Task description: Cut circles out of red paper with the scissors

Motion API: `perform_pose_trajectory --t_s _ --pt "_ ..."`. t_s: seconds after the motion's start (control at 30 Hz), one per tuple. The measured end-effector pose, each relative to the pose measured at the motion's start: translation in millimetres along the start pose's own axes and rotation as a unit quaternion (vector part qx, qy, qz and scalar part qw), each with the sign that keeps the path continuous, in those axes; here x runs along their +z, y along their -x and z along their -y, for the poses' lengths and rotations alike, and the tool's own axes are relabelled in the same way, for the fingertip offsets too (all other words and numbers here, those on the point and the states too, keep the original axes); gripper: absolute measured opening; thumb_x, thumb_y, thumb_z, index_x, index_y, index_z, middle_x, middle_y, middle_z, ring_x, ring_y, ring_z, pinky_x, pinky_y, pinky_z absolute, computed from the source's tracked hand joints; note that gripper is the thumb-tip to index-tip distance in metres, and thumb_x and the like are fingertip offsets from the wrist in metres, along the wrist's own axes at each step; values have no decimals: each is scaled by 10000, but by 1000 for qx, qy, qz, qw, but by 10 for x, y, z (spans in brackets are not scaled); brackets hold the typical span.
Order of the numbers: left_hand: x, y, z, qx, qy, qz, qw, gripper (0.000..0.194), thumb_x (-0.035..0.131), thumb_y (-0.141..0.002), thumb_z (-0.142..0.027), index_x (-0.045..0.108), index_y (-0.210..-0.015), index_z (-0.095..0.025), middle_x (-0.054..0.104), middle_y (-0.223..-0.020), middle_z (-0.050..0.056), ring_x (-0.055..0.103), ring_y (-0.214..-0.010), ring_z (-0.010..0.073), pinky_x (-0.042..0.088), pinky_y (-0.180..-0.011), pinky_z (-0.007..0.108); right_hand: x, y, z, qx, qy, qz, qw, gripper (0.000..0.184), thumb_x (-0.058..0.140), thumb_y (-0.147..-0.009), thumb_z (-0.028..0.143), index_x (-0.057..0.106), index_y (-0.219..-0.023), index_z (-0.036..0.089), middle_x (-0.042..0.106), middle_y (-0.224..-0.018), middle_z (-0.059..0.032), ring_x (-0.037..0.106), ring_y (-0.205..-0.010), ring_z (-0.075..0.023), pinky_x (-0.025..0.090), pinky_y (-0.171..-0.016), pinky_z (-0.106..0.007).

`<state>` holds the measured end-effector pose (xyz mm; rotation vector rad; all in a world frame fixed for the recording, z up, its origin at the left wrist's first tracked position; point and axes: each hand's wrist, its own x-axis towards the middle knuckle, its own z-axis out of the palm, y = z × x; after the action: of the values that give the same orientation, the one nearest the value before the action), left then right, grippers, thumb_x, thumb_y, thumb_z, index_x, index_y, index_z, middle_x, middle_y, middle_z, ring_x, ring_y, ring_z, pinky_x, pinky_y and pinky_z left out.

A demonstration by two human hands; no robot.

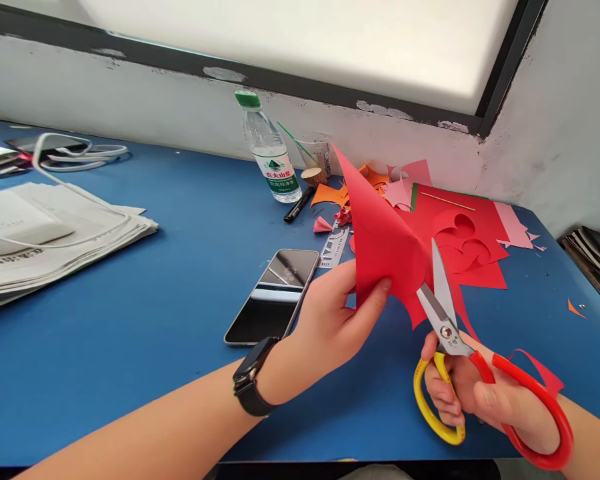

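My left hand [343, 313] pinches a sheet of red paper [380, 243] between thumb and fingers, holding it raised above the blue table. A black watch is on that wrist. In my right hand [473, 390] is a pair of scissors [446, 330] with one yellow and one red handle loop. Its blades are parted, and the red paper's right edge lies between them. A thin red strip curls down behind the scissors and past my right wrist. Behind the raised sheet lie red paper sheets [485, 267] with curved cut-outs.
A phone [275, 293] lies left of my left hand. Farther back are a water bottle [273, 153], a black marker [299, 205], a clear ruler [334, 245] and orange paper scraps [330, 195]. Newspapers [105, 243] bearing a white box and cable lie at left.
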<state>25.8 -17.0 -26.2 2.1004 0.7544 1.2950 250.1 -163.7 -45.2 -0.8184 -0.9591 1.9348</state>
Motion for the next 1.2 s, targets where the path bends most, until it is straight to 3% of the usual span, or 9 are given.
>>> perform_pose_trajectory --t_s 0.23,0.43,0.53,0.6,0.77,0.9,1.03,1.2 --pt "-10 45 -80 -88 63 -44 993 82 676 -1022 -273 734 -1048 -221 803 -901 42 709 -741 212 595 -672 322 7 18 6 11 -98 69 993 616 909 -866 667 662 -1343 366 469 -965 10 297 -727 -158 377 -749 -336" --pt "-50 57 -97 -19 -18 -76 997 113 670 -1007 -194 752 -1081 -220 809 -931 52 695 -765 216 580 -705 343 -12 32 28 20 -91 101 990 541 841 -939 652 687 -1377 375 520 -963 -8 390 -743 -176 376 -725 -348" --pt "-64 63 -99 28 -6 -62 998 149 678 -992 -155 763 -1096 -219 813 -943 44 702 -756 203 582 -701 331 -74 17 -19 4 -43 91 995 601 838 -913 687 654 -1392 376 544 -979 -12 420 -741 -185 405 -726 -373" --pt "-74 64 -102 23 41 -53 998 162 691 -997 -160 781 -1117 -221 833 -1011 56 748 -831 219 617 -734 328 -92 14 -22 -1 -14 77 997 602 843 -904 691 654 -1377 371 548 -999 -13 436 -747 -189 398 -716 -375" --pt "-99 37 -82 -62 210 -4 976 195 773 -1018 -270 825 -1201 -224 870 -1000 75 816 -850 246 696 -714 319 8 46 118 -14 42 25 999 533 861 -935 638 656 -1318 330 519 -1021 -8 433 -788 -175 357 -715 -340" --pt "-102 -4 -58 -134 305 47 942 205 865 -975 -368 850 -1123 -227 878 -992 90 846 -868 266 729 -732 328 63 60 187 -19 89 13 996 551 825 -965 652 622 -1325 288 477 -1003 -4 386 -825 -182 349 -732 -328" --pt "-127 -41 -64 -176 327 58 927 271 931 -903 -436 859 -1057 -226 868 -977 101 839 -840 280 733 -714 352 25 47 153 -29 122 -6 992 595 793 -967 696 609 -1362 292 471 -1004 -4 390 -802 -184 355 -715 -329" --pt "-177 -69 -105 -186 308 74 930 307 957 -851 -467 850 -1004 -224 845 -927 92 799 -769 264 694 -615 333 31 68 156 -50 145 -20 988 579 808 -969 662 619 -1366 285 502 -1029 -14 431 -849 -190 396 -749 -328"
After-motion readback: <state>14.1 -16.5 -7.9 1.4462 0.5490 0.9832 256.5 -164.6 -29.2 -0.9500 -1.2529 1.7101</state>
